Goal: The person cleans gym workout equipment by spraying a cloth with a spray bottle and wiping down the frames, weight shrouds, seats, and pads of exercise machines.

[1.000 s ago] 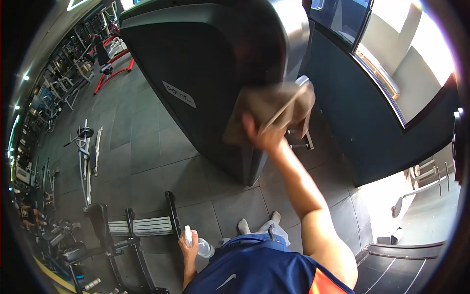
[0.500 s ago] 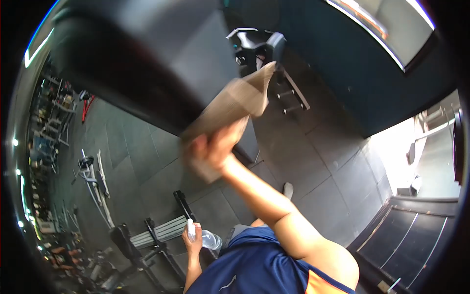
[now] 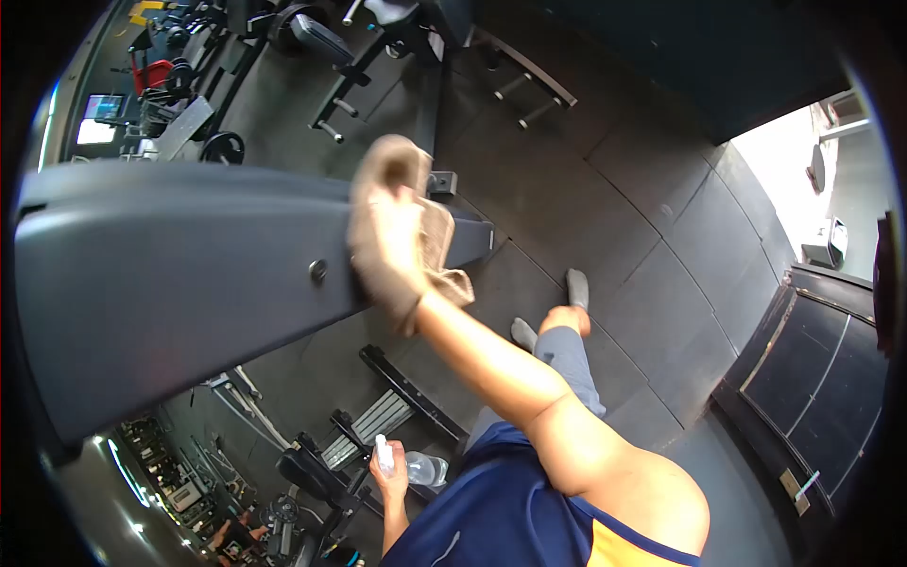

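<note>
My right hand [image 3: 395,231] is closed on a brown cloth [image 3: 436,236], which lies against the near end of a large dark grey machine panel [image 3: 189,283]. Motion blurs the hand and part of the cloth. A round knob [image 3: 318,270] sits on the panel just left of the cloth. Low in the view, my left hand [image 3: 391,469] is wrapped round the neck of a clear spray bottle [image 3: 424,470] with a white nozzle, held tilted beside my blue shirt.
Gym machines and weight plates [image 3: 223,148] stand at the upper left. A bench frame with a slatted plate [image 3: 368,430] is near my left hand. Dark floor tiles [image 3: 633,246] lie around my feet. At the right is a black panelled piece [image 3: 803,378].
The view has turned, and the machine panel now stretches across the left. My right hand and the cloth have shifted slightly left against it. My left hand keeps the bottle.
</note>
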A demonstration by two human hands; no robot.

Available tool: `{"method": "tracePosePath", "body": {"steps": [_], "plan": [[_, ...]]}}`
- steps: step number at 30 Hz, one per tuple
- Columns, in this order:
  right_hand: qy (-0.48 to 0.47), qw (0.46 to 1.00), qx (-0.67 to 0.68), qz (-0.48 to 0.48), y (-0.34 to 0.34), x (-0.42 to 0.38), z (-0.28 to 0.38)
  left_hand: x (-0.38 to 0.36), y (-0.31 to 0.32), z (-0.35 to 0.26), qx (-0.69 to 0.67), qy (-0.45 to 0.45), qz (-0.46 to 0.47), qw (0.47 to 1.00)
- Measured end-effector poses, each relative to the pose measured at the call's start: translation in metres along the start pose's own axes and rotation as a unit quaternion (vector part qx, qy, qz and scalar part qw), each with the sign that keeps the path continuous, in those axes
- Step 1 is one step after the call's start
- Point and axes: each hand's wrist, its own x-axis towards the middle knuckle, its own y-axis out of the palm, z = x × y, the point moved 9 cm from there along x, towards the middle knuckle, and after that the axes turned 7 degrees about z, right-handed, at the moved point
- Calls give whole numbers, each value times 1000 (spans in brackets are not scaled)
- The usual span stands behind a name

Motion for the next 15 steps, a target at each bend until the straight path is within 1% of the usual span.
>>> {"method": "tracePosePath", "body": {"steps": [2, 3, 4, 5, 6, 7, 8, 9, 10, 11, 12, 13, 15], "plan": [[-41, 990, -129, -49, -3, 7, 25, 5, 12, 2, -31, -61, 7, 998], [-36, 982, -185, -21, -8, 23, 21, 11, 19, -7, -52, -74, 21, 996], [-1, 972, -204, 116, -18, 45, 0, 19, 26, -19, -49, -72, 25, 996], [33, 941, -218, 256, -20, 56, -23, 25, 32, -30, -47, -74, 28, 996], [172, 946, -40, 272, -11, 55, -84, 30, 38, -43, -27, -64, 40, 997], [310, 913, 125, 234, -3, 49, -143, 38, 44, -56, -8, -54, 53, 997], [323, 912, 130, 216, 6, 49, -160, 52, 54, -70, 10, -38, 67, 997], [333, 912, 135, 197, 19, 49, -171, 70, 64, -82, 5, -30, 61, 998], [355, 906, 139, 181, 30, 32, -183, 74, 71, -90, 3, -34, 57, 998], [393, 892, 121, 188, 24, 9, -171, 70, 74, -95, 3, -47, 57, 997], [430, 875, 104, 195, 16, -15, -157, 70, 81, -97, 31, -51, 50, 997], [472, 850, 67, 226, -6, -21, -108, 67, 88, -96, 58, -55, 43, 996], [509, 801, 218, 229, -10, -13, -107, 57, 100, -95, 114, -65, 23, 991]]}}
